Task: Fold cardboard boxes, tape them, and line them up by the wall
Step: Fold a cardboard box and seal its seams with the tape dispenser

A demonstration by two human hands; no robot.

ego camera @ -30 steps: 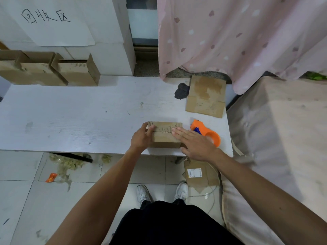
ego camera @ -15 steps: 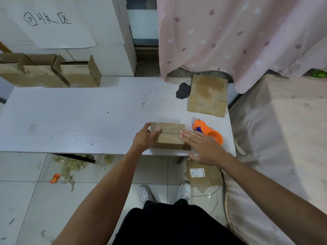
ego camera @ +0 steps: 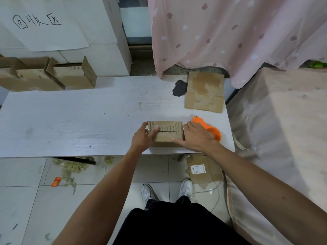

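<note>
By the near edge of the table [ego camera: 70, 121], brown box [ego camera: 168, 134], top flaps closed, left hand [ego camera: 143, 137] clasping, right hand [ego camera: 196, 137] flat alongside.

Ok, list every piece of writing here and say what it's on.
"回收区": handwritten on the white sheet at upper left.
White label on the floor cardboard: too small to read.
Print on the near box: blurred, unreadable.

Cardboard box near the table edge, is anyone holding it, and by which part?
The left hand grips the cardboard box at its left end; the right hand presses flat against its right end.
</note>
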